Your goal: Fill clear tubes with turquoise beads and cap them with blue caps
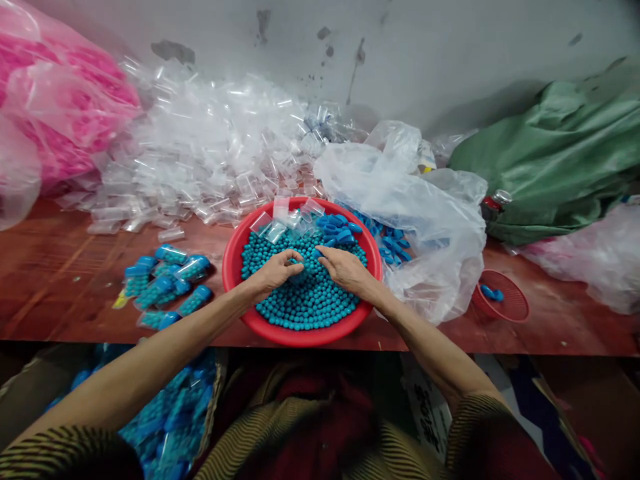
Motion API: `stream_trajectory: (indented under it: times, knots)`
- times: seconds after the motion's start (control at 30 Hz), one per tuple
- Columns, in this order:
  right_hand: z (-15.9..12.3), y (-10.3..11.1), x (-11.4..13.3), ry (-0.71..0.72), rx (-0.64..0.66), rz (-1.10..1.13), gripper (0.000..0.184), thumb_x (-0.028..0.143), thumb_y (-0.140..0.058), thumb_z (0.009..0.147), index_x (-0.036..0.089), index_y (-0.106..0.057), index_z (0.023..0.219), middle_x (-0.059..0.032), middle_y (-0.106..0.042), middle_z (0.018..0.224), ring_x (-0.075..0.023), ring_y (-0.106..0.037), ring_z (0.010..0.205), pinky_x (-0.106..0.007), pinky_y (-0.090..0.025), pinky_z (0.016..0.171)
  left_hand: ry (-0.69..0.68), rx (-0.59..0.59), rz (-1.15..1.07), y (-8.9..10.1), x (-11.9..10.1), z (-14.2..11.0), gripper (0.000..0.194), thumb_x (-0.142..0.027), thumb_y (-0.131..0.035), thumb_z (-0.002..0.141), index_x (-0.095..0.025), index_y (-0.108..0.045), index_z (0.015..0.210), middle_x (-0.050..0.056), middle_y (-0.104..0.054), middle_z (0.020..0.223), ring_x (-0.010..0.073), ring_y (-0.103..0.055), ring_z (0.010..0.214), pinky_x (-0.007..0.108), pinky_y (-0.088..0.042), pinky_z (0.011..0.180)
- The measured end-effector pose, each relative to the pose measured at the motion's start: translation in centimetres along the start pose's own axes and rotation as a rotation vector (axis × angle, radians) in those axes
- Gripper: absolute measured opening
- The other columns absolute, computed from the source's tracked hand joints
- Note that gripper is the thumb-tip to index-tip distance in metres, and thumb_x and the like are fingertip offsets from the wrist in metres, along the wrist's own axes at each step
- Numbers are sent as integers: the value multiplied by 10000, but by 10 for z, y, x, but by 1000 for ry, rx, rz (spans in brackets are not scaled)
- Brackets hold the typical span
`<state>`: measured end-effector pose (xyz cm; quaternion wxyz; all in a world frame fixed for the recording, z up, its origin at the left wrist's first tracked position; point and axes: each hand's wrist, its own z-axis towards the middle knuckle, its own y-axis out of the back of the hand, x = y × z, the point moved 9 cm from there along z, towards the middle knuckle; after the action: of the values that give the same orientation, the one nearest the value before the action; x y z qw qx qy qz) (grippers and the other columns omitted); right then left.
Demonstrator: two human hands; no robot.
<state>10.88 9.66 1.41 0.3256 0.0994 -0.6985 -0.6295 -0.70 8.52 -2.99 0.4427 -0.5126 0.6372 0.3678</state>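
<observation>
A red basin [231, 267] holds many small turquoise beads [305, 310]. Over the beads, my left hand [277, 272] is closed, its fingers curled around what looks like a clear plastic tube, mostly hidden against the beads. Just to the right, my right hand [346, 267] pinches a blue cap [317, 253] between thumb and fingers. The two hands face each other with a small gap between them. Clear empty tubes [281, 211] lie on the beads at the basin's far side, beside a heap of blue caps [340, 230].
Filled, capped tubes [167, 283] lie left of the basin; more fill a box [165, 413] below. Behind are a pile of clear tubes [200, 147] and a plastic bag [425, 220] by loose caps. A red basket [501, 297] and green sack [555, 153] stand right.
</observation>
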Motion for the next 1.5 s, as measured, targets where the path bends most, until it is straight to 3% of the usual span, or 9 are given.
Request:
stream_trajectory:
  times: [0.1, 0.3, 0.47, 0.6, 0.8, 0.93, 1.23, 1.37, 1.5]
  knots:
    - [-2, -4, 12, 87, 53, 181, 384, 209, -363, 942, 134, -489, 1296, -97, -581, 1279, -174, -545, 1148, -284, -412, 950, -61, -1, -24, -1, -6, -6, 215, -285, -654, 664, -163, -524, 784, -69, -483, 579, 73, -422, 560, 207, -316, 561]
    - [-17, -14, 8, 38, 208, 7, 332, 129, -421, 892, 182, -573, 1183, -97, -680, 1006, -202, -619, 945, -309, -448, 816, 4, -13, -123, 0, 2, -16, 310, -370, -667, 678, -167, -494, 837, -48, -562, 621, 100, -557, 565, 212, -406, 542]
    - [-12, -2, 4, -39, 50, 418, 314, 167, -439, 898, 136, -552, 1189, -73, -675, 930, -158, -620, 804, -277, -457, 737, 117, 100, -224, -10, 8, -21, 463, -393, -716, 649, -171, -492, 987, -24, -591, 722, 110, -583, 492, 220, -430, 441]
    - [-9, -1, 6, -72, -48, 668, 265, 200, -478, 878, 161, -624, 1097, -8, -664, 778, -117, -585, 645, -244, -448, 652, 48, 109, -191, -15, 2, -23, 435, -409, -698, 668, -175, -468, 954, -10, -608, 751, 104, -581, 466, 186, -378, 360]
    - [-17, 4, 11, -117, -214, 684, 244, 242, -476, 888, 172, -703, 942, -9, -674, 740, -123, -580, 640, -234, -428, 637, -67, 31, -152, -16, -4, -26, 486, -374, -664, 703, -159, -447, 1080, -33, -583, 688, 72, -520, 412, 169, -330, 334]
    - [-20, 9, 23, 24, -217, 564, 264, 199, -429, 904, 167, -689, 934, -26, -674, 769, -131, -586, 671, -237, -421, 660, -92, -3, -149, -15, -7, -29, 575, -334, -639, 722, -172, -431, 1234, -60, -518, 667, 64, -500, 397, 176, -312, 326]
    - [-18, -6, 36, 266, -123, 264, 251, 195, -378, 928, 136, -618, 970, -44, -584, 720, -140, -519, 668, -246, -403, 652, -99, -76, -130, -10, -4, -31, 349, -314, -617, 730, -190, -526, 1043, -66, -484, 640, 32, -389, 410, 166, -328, 359]
    - [-14, 2, 23, 194, -89, 406, 226, 217, -454, 899, 157, -652, 988, -37, -588, 761, -136, -529, 695, -268, -432, 695, -50, -39, -119, -10, -3, -31, 430, -379, -626, 728, -198, -486, 1092, -59, -527, 648, 54, -469, 401, 171, -331, 362]
    - [-9, -1, -7, -56, -5, 814, 358, 283, -567, 811, 165, -614, 1145, -30, -633, 855, -122, -557, 633, -270, -482, 608, -50, 67, -96, -18, -6, -31, 455, -390, -648, 708, -202, -462, 1079, -62, -525, 658, 76, -520, 461, 204, -431, 434]
